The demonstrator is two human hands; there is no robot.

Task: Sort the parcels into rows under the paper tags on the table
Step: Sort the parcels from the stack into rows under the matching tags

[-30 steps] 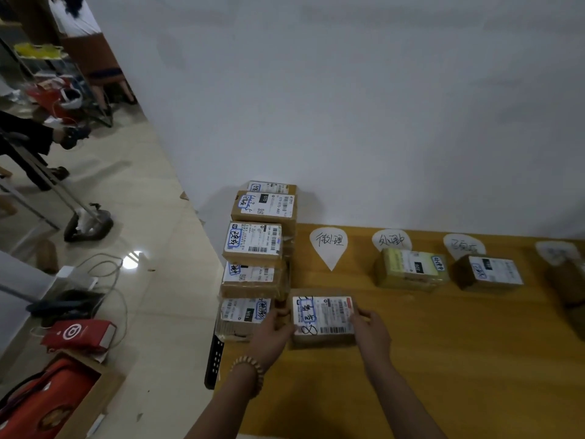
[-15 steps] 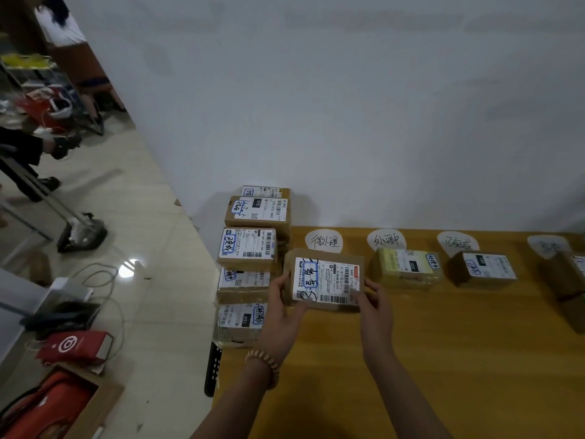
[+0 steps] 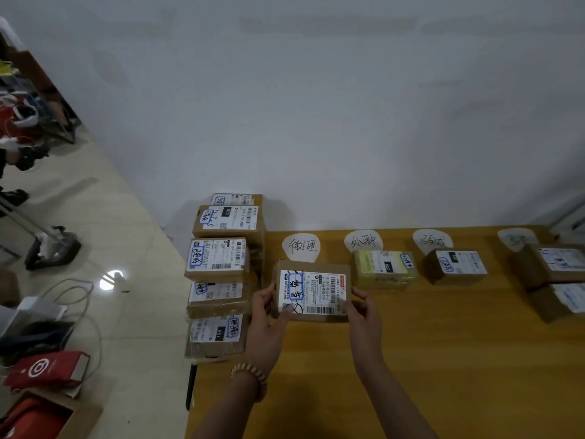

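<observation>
Both hands grasp one brown cardboard parcel with a white shipping label (image 3: pixel 311 291) by its short ends: the left hand (image 3: pixel 269 324) grips its nine o'clock edge, the right hand (image 3: pixel 364 315) its three o'clock edge. The parcel sits just at six o'clock of the first white teardrop paper tag (image 3: pixel 300 247) on the yellow wooden table (image 3: pixel 443 359), overlapping the tag's point; whether it rests on the wood or hovers just above, I cannot tell. The step in hand looks like placing this parcel at the head of the first row. The next move would call for setting it down square under the tag, letting go, and reaching toward nine o'clock for another from the unsorted stack of taped brown parcels (image 3: pixel 221 274), where five show. Four tags are visible along the wall edge. Toward three o'clock lie a yellowish parcel (image 3: pixel 383 269), a small brown parcel (image 3: pixel 456 266) and two parcels at the far right (image 3: pixel 554 280).
</observation>
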